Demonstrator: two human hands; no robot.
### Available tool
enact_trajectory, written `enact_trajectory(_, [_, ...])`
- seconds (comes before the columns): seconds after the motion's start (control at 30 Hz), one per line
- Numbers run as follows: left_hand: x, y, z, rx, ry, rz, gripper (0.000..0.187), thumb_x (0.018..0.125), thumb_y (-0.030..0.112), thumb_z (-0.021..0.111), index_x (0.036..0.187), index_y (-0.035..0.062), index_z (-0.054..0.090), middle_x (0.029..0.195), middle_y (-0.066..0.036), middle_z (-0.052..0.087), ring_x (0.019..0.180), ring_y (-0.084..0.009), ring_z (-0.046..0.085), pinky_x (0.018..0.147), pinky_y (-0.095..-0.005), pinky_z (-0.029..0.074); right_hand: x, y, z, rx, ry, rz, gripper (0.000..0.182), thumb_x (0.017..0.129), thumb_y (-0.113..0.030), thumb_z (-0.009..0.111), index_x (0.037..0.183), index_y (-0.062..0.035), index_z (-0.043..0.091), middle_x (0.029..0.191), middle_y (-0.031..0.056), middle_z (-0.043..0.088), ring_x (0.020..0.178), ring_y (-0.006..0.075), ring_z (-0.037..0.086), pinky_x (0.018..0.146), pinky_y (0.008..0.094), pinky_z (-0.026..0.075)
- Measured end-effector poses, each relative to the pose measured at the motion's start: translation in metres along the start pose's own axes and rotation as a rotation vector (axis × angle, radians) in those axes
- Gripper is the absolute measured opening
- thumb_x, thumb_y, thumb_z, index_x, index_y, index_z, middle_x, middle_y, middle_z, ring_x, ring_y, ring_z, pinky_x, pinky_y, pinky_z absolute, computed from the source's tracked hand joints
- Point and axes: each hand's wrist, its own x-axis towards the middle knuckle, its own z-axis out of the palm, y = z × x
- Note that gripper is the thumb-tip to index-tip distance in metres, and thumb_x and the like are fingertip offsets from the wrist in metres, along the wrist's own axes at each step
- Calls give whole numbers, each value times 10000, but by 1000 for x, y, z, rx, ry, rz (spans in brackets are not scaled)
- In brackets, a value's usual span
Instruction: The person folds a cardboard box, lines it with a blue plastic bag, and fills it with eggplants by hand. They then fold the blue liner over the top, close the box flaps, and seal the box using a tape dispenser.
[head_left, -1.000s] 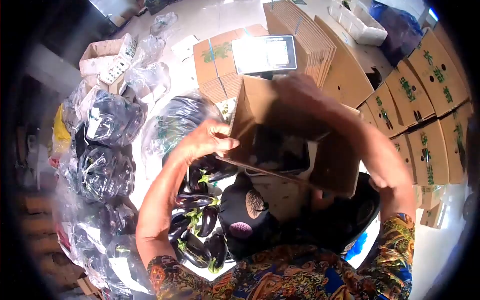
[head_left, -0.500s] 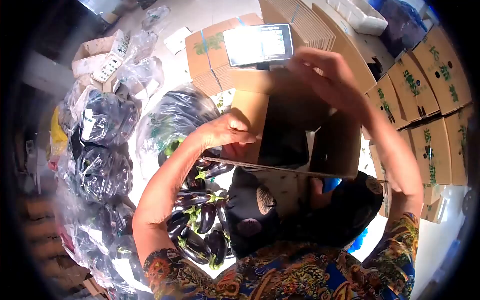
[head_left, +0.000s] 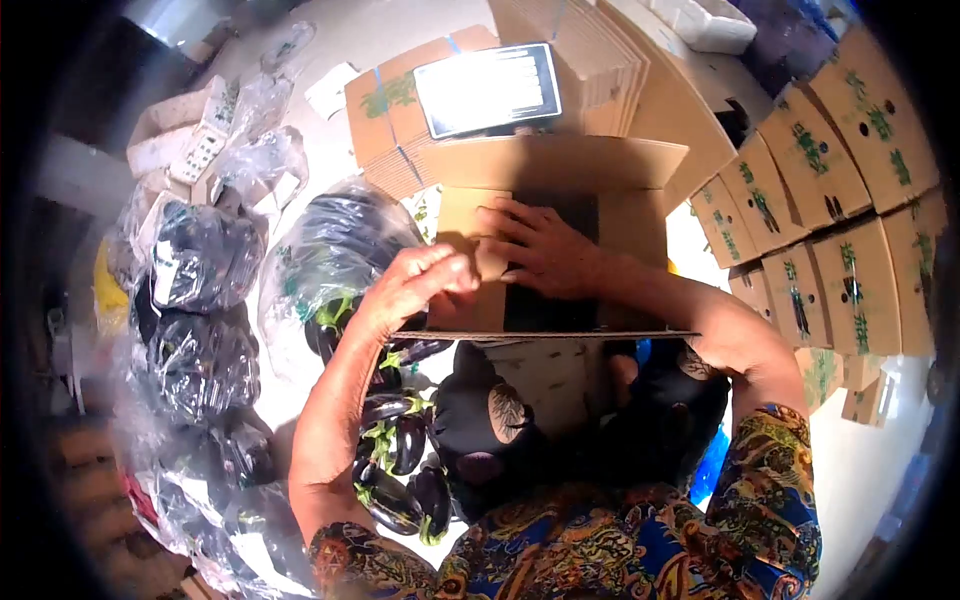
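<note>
We've got an open cardboard box (head_left: 632,230) right under both grips, its near edge running below the wrists and a far flap standing up beyond the fingers. Left grip (head_left: 420,285): fingers bent in, narrow, at the box's left side; we can't tell if cardboard is pinched in it. Right grip (head_left: 545,250): fingers spread wide, palm down, reaching leftward over a lit inner panel (head_left: 468,213), fingertips close to the left grip. Dark patch in the box below the right palm, can't tell what.

Past both grips, beyond the box: a bright screen (head_left: 487,90), with tied flat cardboard (head_left: 390,125) just beside it. Left of the left grip we see a filled plastic bag (head_left: 350,235), more bags (head_left: 205,255) farther out. Loose eggplants (head_left: 408,445) lie nearer the body than the left grip, beside its forearm. Well right of the right grip: stacked printed boxes (head_left: 865,285).
</note>
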Motion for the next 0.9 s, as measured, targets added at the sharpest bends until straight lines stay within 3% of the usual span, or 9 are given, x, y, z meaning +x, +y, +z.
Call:
enact_trajectory(0.13, [-37,-2,19,-697,256,340,530,961,485,454,1134,-6,552,1125,-201,627,1053,-317,621,904,-405,490,-10,0,10,19,-56,17,579,823,-357,645,1329,-142,465,1439,100,368,1343,326,324,970,485,381])
enact_trajectory(0.3, [-26,9,42,168,658,360,666,957,510,386,1424,39,331,1341,-200,493,1266,-274,462,1040,-399,359,-1,0,5,170,-26,-1,512,824,-299,655,1286,-124,520,1374,101,462,1288,342,399,971,450,410])
enact_trajectory(0.47, [36,-15,23,327,729,86,792,939,555,394,1478,23,161,1421,-268,384,1321,-373,391,1068,-384,317,-23,41,-26,779,111,367,234,903,-200,598,1086,-66,654,1116,117,638,1026,260,612,865,370,502])
enact_trajectory(0.57, [42,-20,22,280,585,-7,853,924,636,351,1484,29,139,1420,-279,379,1322,-395,381,1079,-391,303,-32,44,-126,1017,286,555,196,957,-148,551,1046,-15,663,986,84,679,871,139,648,737,253,524])
enact_trajectory(0.6, [39,-17,26,255,552,-29,860,921,645,345,1484,28,140,1418,-277,383,1321,-395,383,1080,-390,303,-30,41,-153,976,261,527,206,963,-142,539,1078,-10,647,959,94,689,847,139,649,716,271,534])
enact_trajectory(0.67, [40,-19,27,305,559,-21,862,920,654,331,1485,31,144,1403,-273,407,1313,-393,398,1073,-386,313,-9,48,-172,204,427,287,275,940,-265,585,1015,-4,627,934,125,684,816,165,659,688,303,547])
enact_trajectory(0.73, [39,-20,25,262,543,-13,862,921,657,324,1487,34,139,1397,-276,414,1310,-394,402,1069,-388,315,-9,42,-157,-117,-167,477,257,922,-222,600,1109,-47,618,1042,106,675,875,201,662,727,324,540])
enact_trajectory(0.87, [34,-29,25,-228,717,-89,721,975,577,273,1446,32,296,1255,-216,562,1144,-285,557,962,-345,418,-12,8,-149,19,-673,649,632,912,-519,498,1369,-86,442,1270,227,546,1196,335,525,1008,499,371])
enact_trajectory(0.9, [35,-52,16,-176,754,-17,674,992,544,251,1423,36,351,1187,-177,604,1068,-227,580,913,-317,442,-36,3,-128,-124,-420,428,659,885,-542,526,1326,-56,463,1265,248,533,1200,360,511,992,491,384])
